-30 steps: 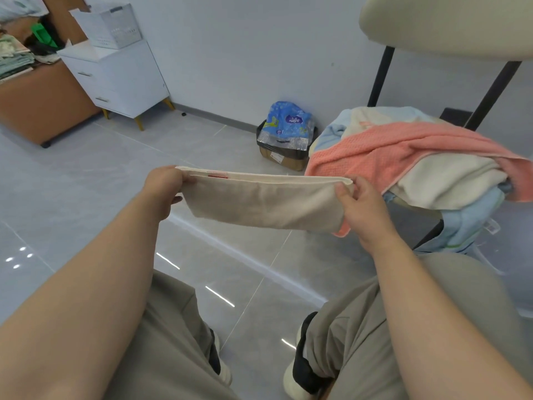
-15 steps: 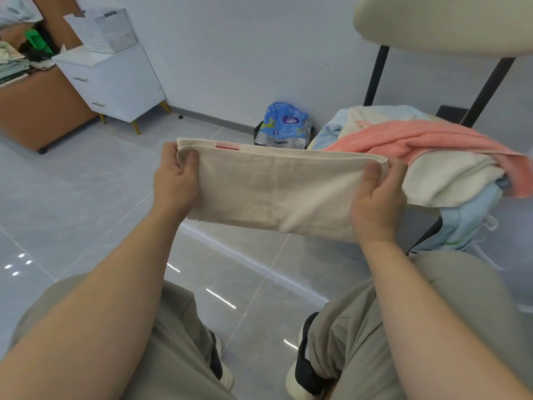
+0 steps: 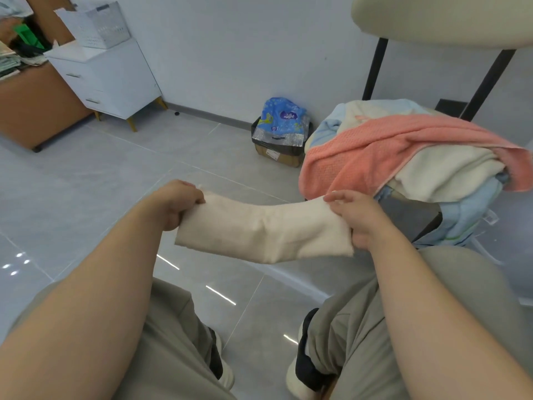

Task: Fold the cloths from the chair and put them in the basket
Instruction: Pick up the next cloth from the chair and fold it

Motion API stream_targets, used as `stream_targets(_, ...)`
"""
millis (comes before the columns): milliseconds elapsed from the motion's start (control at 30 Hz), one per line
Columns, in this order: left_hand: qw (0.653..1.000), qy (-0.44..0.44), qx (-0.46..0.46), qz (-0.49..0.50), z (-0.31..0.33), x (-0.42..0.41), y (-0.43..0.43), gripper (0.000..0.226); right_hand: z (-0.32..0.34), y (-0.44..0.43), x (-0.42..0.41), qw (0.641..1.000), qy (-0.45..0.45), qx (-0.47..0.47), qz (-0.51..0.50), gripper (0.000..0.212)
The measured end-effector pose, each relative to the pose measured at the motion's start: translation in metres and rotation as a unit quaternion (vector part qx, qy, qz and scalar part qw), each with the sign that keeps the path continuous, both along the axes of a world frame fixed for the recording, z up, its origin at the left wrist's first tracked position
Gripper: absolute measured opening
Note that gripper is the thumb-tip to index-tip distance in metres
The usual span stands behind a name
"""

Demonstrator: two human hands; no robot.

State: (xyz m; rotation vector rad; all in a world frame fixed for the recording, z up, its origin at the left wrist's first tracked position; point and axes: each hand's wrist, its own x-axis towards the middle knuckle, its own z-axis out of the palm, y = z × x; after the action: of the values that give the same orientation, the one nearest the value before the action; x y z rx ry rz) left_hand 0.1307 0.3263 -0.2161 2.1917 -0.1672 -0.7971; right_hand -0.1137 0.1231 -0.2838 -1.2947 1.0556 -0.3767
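The blue plastic package carries a purple oval logo and cartoon print, but the writing is too small to read. It sits on top of a cardboard box lined with a black bag, which stands on the floor by the wall. A pale sticker on the front of the box is also unreadable. A small white tag hangs from the light blue cloth at the chair's edge, and its print cannot be made out.

A white perforated basket stands on the white cabinet at the far left. Its contents cannot be seen from here.

A folded cream cloth is held in the air above the floor, between the person's knees and just left of the chair. The left hand grips its left end with curled fingers. The right hand pinches its right end, with fingers on top and thumb underneath. The cloth is creased in the middle.

The chair seat holds a heap of cloths. A coral towel lies across a cream towel, with the light blue cloth beneath.
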Motion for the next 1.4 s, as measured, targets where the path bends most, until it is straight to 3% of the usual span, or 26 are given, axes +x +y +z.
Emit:
stream_targets(67, 1.000, -0.004, 0.007, -0.022, -0.002, 0.004, 0.004, 0.024, 0.000, 0.001, 0.000, 1.000, -0.007, -0.019, 0.002, 0.035)
stream_targets(133, 0.998, -0.036, 0.019, -0.048, -0.004, 0.009, 0.006, 0.033, 0.000, -0.001, 0.000, 0.989, 0.032, -0.142, 0.017, 0.037)
stream_targets(233, 0.992, -0.107, -0.003, -0.065, -0.002, 0.010, 0.005, 0.036, 0.003, -0.004, -0.005, 0.932, 0.119, -0.340, 0.037, 0.034)
stream_targets(333, 0.964, -0.242, 0.016, -0.111, 0.002, 0.004, 0.001, 0.032, 0.010, -0.006, -0.008, 0.896, 0.139, -0.421, 0.033, 0.034)
stream_targets(400, 0.957, -0.262, 0.005, -0.125, 0.008, 0.001, 0.002, 0.030, 0.015, -0.009, -0.010, 0.910, 0.102, -0.402, 0.002, 0.032)
stream_targets(500, 0.969, -0.206, -0.037, -0.133, 0.017, 0.002, 0.006, 0.033, 0.022, -0.011, -0.010, 0.968, -0.029, -0.240, -0.066, 0.025)
stream_targets(567, 0.974, -0.179, -0.019, -0.139, 0.017, 0.004, 0.009, 0.041, 0.019, -0.012, -0.010, 0.981, -0.034, -0.185, -0.043, 0.030)
stream_targets(667, 0.975, -0.154, 0.031, -0.157, 0.008, 0.004, 0.008, 0.050, 0.007, -0.005, -0.007, 0.975, 0.066, -0.208, 0.045, 0.040)
stream_targets(767, 0.972, -0.150, 0.029, -0.178, 0.000, 0.000, 0.006, 0.056, 0.005, 0.006, -0.001, 0.987, -0.016, -0.141, 0.073, 0.049)
stream_targets(800, 0.971, -0.155, 0.024, -0.181, 0.000, -0.001, 0.005, 0.058, 0.005, 0.006, 0.001, 0.984, -0.024, -0.154, 0.086, 0.050)
stream_targets(900, 0.969, -0.162, 0.022, -0.187, -0.002, -0.009, 0.000, 0.061, 0.002, 0.002, 0.006, 0.945, 0.090, -0.281, 0.142, 0.054)
stream_targets(1133, 0.942, -0.179, 0.052, -0.279, -0.021, -0.056, -0.025, 0.068, -0.008, 0.037, 0.017, 0.923, 0.131, -0.309, 0.189, 0.069)
stream_targets(1267, 0.930, -0.171, 0.047, -0.323, -0.032, -0.078, -0.039, 0.073, -0.011, 0.063, 0.023, 0.936, 0.090, -0.242, 0.239, 0.083)
stream_targets(1400, 0.903, -0.222, 0.050, -0.365, -0.038, -0.090, -0.045, 0.066, -0.006, 0.072, 0.024, 0.955, 0.021, -0.146, 0.257, 0.087)
